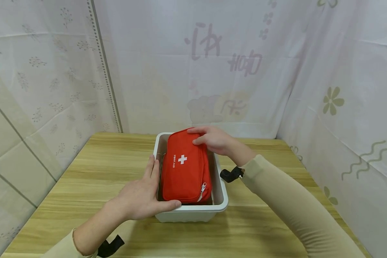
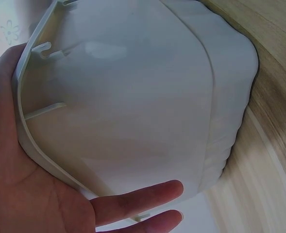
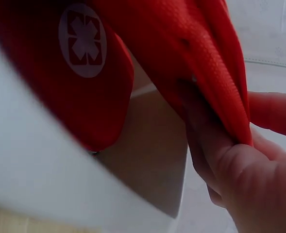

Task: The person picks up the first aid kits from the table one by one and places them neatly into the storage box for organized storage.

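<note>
A red first aid pouch [image 1: 182, 173] with a white cross lies tilted inside a white plastic bin [image 1: 224, 200], its far end raised to the back rim. My right hand [image 1: 214, 140] pinches the pouch's far right corner, fingers on top and thumb along its side. In the right wrist view, the red fabric [image 3: 215, 73] passes between thumb and fingers. My left hand [image 1: 138, 197] rests on the bin's near left corner, thumb along the front rim, straight fingers against the left side. The left wrist view shows the bin's outer wall [image 2: 133, 97] beside those fingers.
Below the pouch, a red surface with a white cross emblem [image 3: 83, 41] shows inside the bin; whether it is a separate item I cannot tell. The bin stands on a wooden table [image 1: 116, 161]. Patterned curtains [image 1: 167, 71] hang behind and at both sides.
</note>
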Demonstrator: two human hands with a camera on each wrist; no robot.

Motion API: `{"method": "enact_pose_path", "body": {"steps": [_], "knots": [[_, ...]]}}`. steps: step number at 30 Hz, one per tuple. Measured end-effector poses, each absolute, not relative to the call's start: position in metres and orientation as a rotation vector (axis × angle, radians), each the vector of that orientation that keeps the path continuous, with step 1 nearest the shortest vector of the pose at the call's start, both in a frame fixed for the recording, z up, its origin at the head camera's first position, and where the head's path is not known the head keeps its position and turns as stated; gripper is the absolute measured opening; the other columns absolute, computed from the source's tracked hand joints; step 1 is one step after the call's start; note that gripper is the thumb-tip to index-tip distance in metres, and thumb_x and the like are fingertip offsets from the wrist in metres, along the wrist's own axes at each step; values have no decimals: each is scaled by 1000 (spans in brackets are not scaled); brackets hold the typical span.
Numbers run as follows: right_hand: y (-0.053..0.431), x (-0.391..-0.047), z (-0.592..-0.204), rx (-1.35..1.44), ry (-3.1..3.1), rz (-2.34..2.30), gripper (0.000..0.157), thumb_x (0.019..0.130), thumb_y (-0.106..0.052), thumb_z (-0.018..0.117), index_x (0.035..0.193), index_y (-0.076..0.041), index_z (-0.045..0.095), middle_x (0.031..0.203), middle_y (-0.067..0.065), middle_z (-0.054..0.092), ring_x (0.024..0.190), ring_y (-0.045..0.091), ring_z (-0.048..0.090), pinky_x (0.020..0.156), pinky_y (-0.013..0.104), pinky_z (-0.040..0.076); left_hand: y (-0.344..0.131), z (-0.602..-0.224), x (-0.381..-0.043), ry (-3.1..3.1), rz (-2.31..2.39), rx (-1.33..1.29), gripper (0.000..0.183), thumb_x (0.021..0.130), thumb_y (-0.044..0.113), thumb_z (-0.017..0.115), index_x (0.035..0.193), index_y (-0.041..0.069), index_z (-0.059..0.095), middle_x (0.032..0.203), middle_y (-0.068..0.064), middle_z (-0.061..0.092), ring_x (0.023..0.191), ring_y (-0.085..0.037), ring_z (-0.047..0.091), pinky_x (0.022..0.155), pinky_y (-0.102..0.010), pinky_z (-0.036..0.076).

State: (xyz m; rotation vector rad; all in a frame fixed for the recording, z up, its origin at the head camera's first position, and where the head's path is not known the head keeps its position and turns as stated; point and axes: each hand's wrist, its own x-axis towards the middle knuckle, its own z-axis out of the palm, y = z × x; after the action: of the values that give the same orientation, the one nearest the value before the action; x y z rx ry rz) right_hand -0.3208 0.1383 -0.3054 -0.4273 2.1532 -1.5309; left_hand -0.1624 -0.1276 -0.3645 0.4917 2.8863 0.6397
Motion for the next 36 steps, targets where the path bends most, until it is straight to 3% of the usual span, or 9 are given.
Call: {"method": "enact_pose_path", "body": {"steps": [6,12,16,21,27,32,36], "knots": [[125,-321,-305,-386,2086,-1533,60,105,6,53,164,1,46,170,19,44,142,39,60,113,45,56,-128,-365,-163,2884,635,481,147,82,96,62,175,0,-1,185,-18,-8,82,-22,75,75,-42,61],[118,-319,-308,-339,2107,-1465,61,104,5,56,164,0,46,170,18,43,146,36,54,122,47,48,-126,-365,-162,2883,634,464,150,80,98,61,175,2,-3,186,-17,-7,80,-21,73,73,-41,60],[120,-316,-306,-299,2170,-1364,62,104,-2,61,164,-4,49,171,16,42,146,32,49,119,44,46,-125,-365,-162,2885,633,455,150,80,98,62,176,2,-3,186,-17,-7,77,-20,71,73,-40,59],[127,-312,-303,-239,2172,-1294,65,105,-8,62,167,-6,45,175,15,37,151,34,45,120,48,46,-125,-364,-162,2884,640,450,151,80,97,64,176,2,-4,186,-17,-8,76,-20,71,73,-40,58],[131,-312,-303,-187,2157,-1307,65,106,-10,63,168,-6,44,175,14,37,140,31,46,104,42,51,-126,-364,-162,2880,642,447,150,81,96,64,176,2,-4,186,-16,-8,74,-18,69,72,-38,56],[131,-312,-305,-187,2138,-1300,66,106,-13,64,168,-6,43,175,15,37,151,35,44,122,51,47,-126,-364,-161,2876,656,444,148,81,95,65,176,3,-2,186,-16,-8,73,-18,68,70,-37,55],[134,-312,-303,-197,2141,-1289,66,107,-15,62,169,-5,41,174,17,39,156,42,44,125,55,43,-126,-364,-161,2876,655,440,148,81,95,65,176,3,-2,186,-16,-9,72,-18,68,69,-37,55]]}}
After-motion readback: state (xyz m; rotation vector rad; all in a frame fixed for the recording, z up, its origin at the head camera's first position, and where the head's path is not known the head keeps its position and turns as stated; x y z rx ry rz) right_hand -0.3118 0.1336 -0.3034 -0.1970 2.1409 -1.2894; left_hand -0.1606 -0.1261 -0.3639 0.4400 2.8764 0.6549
